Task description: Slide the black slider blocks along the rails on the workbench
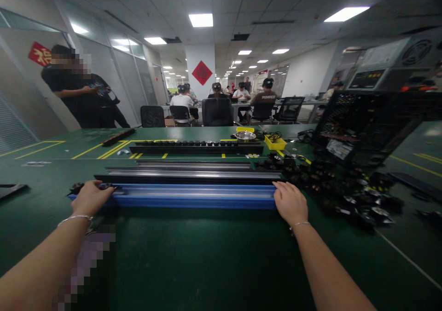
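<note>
A long blue channel (193,197) lies crosswise on the green table in front of me. My right hand (292,203) is closed on its right end, with the fingertips over the far edge. At the other end, my left hand (90,198) is closed on a small black part (106,186) at the channel. Another black part (75,188) sits just left of that hand. The left fingers partly hide both parts. Right behind the blue channel lie black channels (193,175) with shiny inner faces.
A black rail (196,148) filled with small parts lies farther back. Many black parts (348,196) are heaped at the right, beside an open computer case (359,127). A yellow tray (275,142) and metal dish (245,135) stand behind. People sit at far tables; others stand at left.
</note>
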A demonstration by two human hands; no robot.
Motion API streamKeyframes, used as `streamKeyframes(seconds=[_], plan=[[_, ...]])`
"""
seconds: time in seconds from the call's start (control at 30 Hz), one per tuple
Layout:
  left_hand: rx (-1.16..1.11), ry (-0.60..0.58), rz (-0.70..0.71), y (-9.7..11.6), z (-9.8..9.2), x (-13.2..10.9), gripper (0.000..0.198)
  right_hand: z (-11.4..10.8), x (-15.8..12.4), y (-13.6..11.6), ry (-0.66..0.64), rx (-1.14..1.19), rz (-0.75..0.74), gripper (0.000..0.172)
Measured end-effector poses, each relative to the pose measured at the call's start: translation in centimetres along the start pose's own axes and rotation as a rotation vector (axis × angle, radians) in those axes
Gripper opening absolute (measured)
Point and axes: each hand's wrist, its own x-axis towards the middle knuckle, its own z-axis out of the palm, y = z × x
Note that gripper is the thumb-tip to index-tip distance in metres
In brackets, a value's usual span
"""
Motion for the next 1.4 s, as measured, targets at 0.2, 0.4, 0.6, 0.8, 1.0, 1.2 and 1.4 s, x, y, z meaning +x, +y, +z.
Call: streamKeyframes(seconds=[0.2, 0.4, 0.6, 0.8, 1.0, 1.2, 1.4], plan=[[0.035, -0.021, -0.049, 1.1, -0.3, -0.8, 0.061, 0.1, 0.0, 0.1, 0.009, 0.006, 0.005, 0.041], [0.027, -0.035, -0.033, 1.5, -0.5, -1.2, 0.061, -0.2, 0.0, 0.0, -0.014, -0.006, 0.001, 0.041], [0.005, -0.026, -0.006, 1.9, -0.4, -1.5, 0.059, -0.4, 0.1, -0.3, -0.019, -0.017, 0.022, 0.04], [-0.01, -0.009, 0.005, 2.0, -0.3, -1.5, 0.059, -0.5, 0.1, -0.4, -0.023, -0.026, 0.028, 0.042], [-0.022, 0.023, -0.003, 1.8, 0.4, -1.1, 0.056, -0.5, 0.2, -0.5, -0.011, -0.052, 0.034, 0.04], [-0.042, 0.029, -0.012, 2.0, 0.9, -0.8, 0.055, 0.0, 0.7, -0.1, -0.009, -0.068, 0.045, 0.039], [-0.072, 0.036, -0.038, 2.8, 1.0, -0.7, 0.057, 0.4, 1.2, 0.1, 0.009, -0.068, 0.057, 0.039]])
